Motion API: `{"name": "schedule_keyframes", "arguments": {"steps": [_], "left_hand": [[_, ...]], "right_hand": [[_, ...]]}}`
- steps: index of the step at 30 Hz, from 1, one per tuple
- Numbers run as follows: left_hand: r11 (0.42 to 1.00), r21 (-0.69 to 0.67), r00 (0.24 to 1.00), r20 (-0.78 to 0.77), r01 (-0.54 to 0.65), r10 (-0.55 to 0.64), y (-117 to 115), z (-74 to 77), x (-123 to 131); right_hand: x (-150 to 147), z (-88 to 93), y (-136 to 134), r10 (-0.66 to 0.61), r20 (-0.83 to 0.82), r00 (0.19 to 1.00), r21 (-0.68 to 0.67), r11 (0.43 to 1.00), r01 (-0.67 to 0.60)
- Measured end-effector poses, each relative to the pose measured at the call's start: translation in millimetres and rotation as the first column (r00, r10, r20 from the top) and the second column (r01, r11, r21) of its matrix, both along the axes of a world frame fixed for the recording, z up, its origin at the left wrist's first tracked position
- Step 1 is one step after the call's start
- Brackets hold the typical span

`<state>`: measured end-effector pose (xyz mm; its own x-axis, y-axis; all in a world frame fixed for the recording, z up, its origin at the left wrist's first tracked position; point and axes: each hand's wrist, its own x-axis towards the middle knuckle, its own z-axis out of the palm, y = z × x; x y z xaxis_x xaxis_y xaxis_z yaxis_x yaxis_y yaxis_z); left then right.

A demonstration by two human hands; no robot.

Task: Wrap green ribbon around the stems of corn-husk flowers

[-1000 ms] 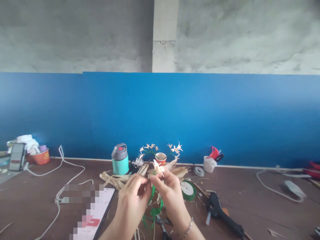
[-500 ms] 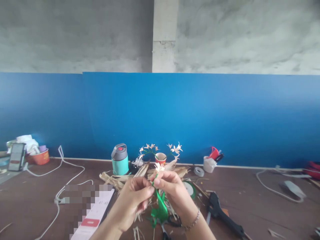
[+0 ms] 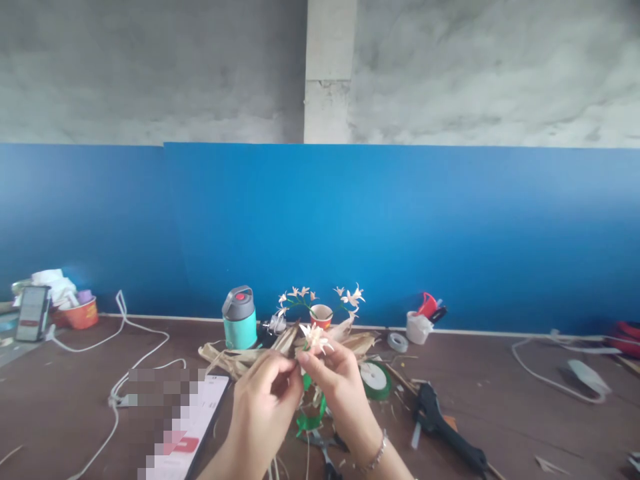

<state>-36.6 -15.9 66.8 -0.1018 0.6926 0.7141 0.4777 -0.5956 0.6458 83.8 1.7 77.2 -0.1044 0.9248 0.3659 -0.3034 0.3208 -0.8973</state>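
A small cream flower (image 3: 315,339) with pointed petals stands at the fingertips of my right hand (image 3: 343,387), which is closed on it near its base. Just to the left, my left hand (image 3: 267,400) is pinched close below the blossom, its fingertips nearly meeting the right ones; what it grips is hidden. Green ribbon (image 3: 310,421) hangs beneath and between both hands. Under it lie dark-handled scissors (image 3: 327,453). Beyond the hands, a paper cup (image 3: 321,316) holds green stems with similar cream flowers (image 3: 354,297).
Dried husks (image 3: 227,360) lie behind my hands, near a turquoise flask (image 3: 241,330). A green ribbon spool (image 3: 376,380) and black glue gun (image 3: 447,427) are on the right, a phone (image 3: 205,407) and white cable (image 3: 120,380) on the left. A blue partition (image 3: 320,220) stands behind.
The flower has tipped toward me and shows more of its petals. My left hand has turned, and the green ribbon hangs lower and narrower. The right hand has shifted slightly left, uncovering the spool.
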Motion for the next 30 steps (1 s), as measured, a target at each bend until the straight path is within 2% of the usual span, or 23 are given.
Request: {"name": "schedule_keyframes", "arguments": {"steps": [2, 4, 7, 11, 15, 18, 21, 23, 25, 30], "left_hand": [[0.982, -0.172, 0.992, 0.105, 0.082, -0.064, -0.3, 5.6, -0.9], [0.951, -0.268, 0.971, 0.220, 0.156, -0.097, -0.1, 11.2, -2.4], [0.911, -0.328, 0.929, 0.345, 0.250, -0.131, 1.7, 13.6, -4.7], [0.873, -0.347, 0.865, 0.478, 0.344, -0.151, 4.3, 5.9, -4.1], [0.899, -0.253, 0.794, 0.589, 0.359, -0.151, 3.4, -2.3, -0.2], [0.914, -0.209, 0.785, 0.598, 0.348, -0.162, 1.9, -3.6, 1.5], [0.903, -0.218, 0.778, 0.604, 0.370, -0.173, 2.7, -1.5, 0.5], [0.864, -0.266, 0.768, 0.612, 0.426, -0.190, 4.5, 1.0, -1.2], [0.798, -0.328, 0.745, 0.633, 0.506, -0.212, 6.5, 3.8, -3.0], [0.605, -0.388, 0.607, 0.768, 0.695, -0.205, 7.7, 9.4, -4.7]], "right_hand": [[1.1, 1.6, -0.7, 0.024, 0.057, 0.998, 0.015, 1.000, -0.025], [3.4, 3.4, -0.8, 0.011, 0.138, 0.990, 0.050, 0.999, -0.018], [7.3, 6.5, -1.1, -0.085, 0.258, 0.962, 0.103, 0.993, 0.060], [9.8, 9.6, -4.2, -0.172, 0.356, 0.919, 0.141, 0.982, 0.129], [8.8, 6.7, -4.7, -0.061, 0.285, 0.956, 0.017, 0.998, 0.059], [7.6, 3.5, -1.8, 0.076, 0.140, 0.987, -0.080, 0.995, -0.066], [8.1, 3.3, 1.2, 0.177, 0.029, 0.984, -0.137, 0.976, -0.172], [9.8, 4.4, 2.3, 0.199, 0.016, 0.980, -0.169, 0.966, -0.194], [12.2, 5.7, 2.8, 0.214, 0.030, 0.976, -0.181, 0.962, -0.205], [17.4, 6.8, 2.3, 0.247, -0.060, 0.967, -0.178, 0.951, -0.254]]}}
